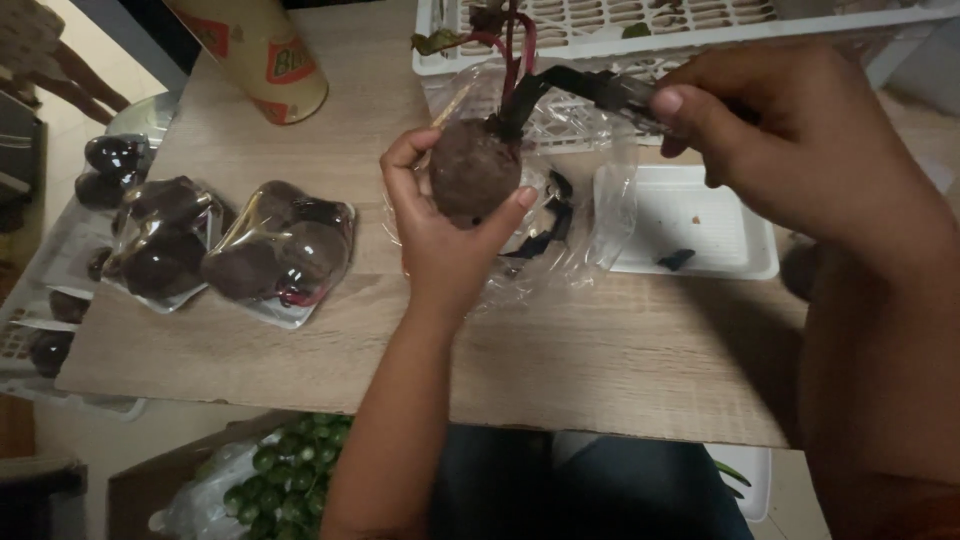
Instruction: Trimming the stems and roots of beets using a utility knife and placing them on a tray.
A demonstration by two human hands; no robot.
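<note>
My left hand (440,235) grips a round dark-red beetroot (472,168) over the wooden table (400,340); red stalks (512,55) rise from its top. My right hand (790,150) holds a dark-handled tool (600,88) whose tip meets the top of the beetroot at the stalk base. Under the beetroot lies a crumpled clear plastic bag (590,210) with dark scraps in it.
Two wrapped trays of beetroots (285,250) (160,240) lie at left, more beyond the table edge. A white foam tray (700,225) sits at right, a white plastic crate (650,25) behind, a cardboard tube (260,55) at the back. A bag of small green fruits (285,480) lies below.
</note>
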